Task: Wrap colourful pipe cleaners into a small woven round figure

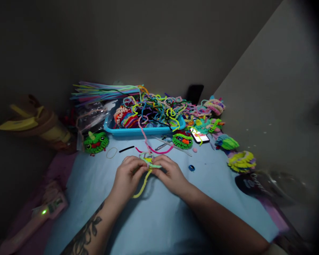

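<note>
Both hands meet over the middle of the blue-covered table [159,219]. My left hand [129,172] pinches the left side of a small ring of bent pipe cleaners [149,161] in mint green, yellow and pink. On its right side, my right hand [170,173] has thumb and fingers closed on the mint strand. A yellow pipe cleaner [143,187] trails below the ring towards me, and a pink one [143,131] rises from it towards the tray. Fingers hide part of the ring.
Beyond the hands, a blue tray [146,131] overflows with tangled pipe cleaners. A green figure [96,142], a rubber band [112,153] and a short black piece [127,149] lie left. Right are a lit phone [200,136], yellow fuzzy coil [241,162] and small blue object [191,168].
</note>
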Action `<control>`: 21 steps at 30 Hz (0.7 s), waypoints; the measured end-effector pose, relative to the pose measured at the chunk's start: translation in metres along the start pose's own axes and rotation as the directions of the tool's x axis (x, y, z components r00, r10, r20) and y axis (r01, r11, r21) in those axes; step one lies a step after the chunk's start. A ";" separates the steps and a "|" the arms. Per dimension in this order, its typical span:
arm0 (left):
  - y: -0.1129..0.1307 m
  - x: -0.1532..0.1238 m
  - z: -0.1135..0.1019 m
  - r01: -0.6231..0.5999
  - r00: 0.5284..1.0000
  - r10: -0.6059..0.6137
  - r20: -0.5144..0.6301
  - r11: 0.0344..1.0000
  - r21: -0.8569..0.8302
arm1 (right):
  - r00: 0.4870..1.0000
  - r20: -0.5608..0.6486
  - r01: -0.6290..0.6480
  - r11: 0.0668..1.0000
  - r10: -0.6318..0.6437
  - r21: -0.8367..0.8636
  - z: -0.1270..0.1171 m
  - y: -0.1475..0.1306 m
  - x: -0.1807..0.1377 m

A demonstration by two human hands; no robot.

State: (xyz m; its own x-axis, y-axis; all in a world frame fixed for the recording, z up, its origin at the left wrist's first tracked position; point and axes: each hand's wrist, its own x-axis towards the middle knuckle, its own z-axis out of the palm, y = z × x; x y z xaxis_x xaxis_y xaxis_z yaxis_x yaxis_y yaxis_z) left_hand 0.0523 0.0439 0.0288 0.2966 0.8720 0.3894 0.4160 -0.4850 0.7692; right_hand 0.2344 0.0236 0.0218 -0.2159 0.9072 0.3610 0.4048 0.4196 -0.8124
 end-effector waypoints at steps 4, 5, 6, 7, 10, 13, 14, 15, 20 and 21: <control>0.001 -0.002 0.000 -0.054 0.996 0.058 -0.062 0.996 0.064 | 1.000 -0.011 -0.010 1.000 0.010 -0.002 0.002 -0.001 -0.001; 0.002 -0.002 -0.001 -0.077 0.993 0.085 -0.078 0.992 0.095 | 1.000 -0.018 -0.017 1.000 0.017 -0.011 0.002 0.000 -0.001; 0.004 -0.002 -0.003 -0.107 0.989 0.119 -0.091 0.986 0.127 | 0.999 -0.026 -0.024 0.999 0.024 -0.023 0.003 0.000 -0.001; 0.006 -0.002 -0.004 -0.144 0.982 0.161 -0.097 0.977 0.158 | 0.999 -0.037 -0.029 0.999 0.028 -0.035 0.003 0.000 -0.001; 0.013 -0.002 -0.005 -0.245 0.964 0.263 -0.046 0.940 0.236 | 0.998 -0.061 -0.023 0.998 0.019 -0.064 0.004 0.002 -0.001; 0.015 -0.004 -0.001 -0.304 0.951 0.308 0.036 0.904 0.301 | 0.998 -0.061 -0.011 0.998 0.007 -0.064 0.005 0.003 -0.002; 0.014 -0.004 0.000 -0.310 0.949 0.312 0.047 0.896 0.317 | 0.998 -0.058 -0.014 0.998 0.010 -0.059 0.005 0.003 -0.002; 0.014 -0.005 0.001 -0.313 0.948 0.315 0.048 0.891 0.328 | 0.998 -0.054 -0.017 0.998 0.014 -0.054 0.005 0.003 -0.002; 0.009 -0.007 0.003 -0.322 0.945 0.321 0.061 0.879 0.351 | 1.000 -0.019 -0.006 0.999 0.006 -0.037 0.005 0.002 -0.002; 0.008 -0.007 0.003 -0.332 0.942 0.330 0.068 0.873 0.357 | 1.000 -0.007 -0.003 0.999 0.003 -0.033 0.005 0.001 -0.002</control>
State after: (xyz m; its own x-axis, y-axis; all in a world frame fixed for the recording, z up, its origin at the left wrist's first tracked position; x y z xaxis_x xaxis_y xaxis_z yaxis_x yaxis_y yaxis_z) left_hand 0.0564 0.0338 0.0310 0.4746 0.6565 0.5863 0.5718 -0.7364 0.3617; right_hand 0.2313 0.0223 0.0180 -0.2086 0.9085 0.3621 0.4347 0.4178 -0.7978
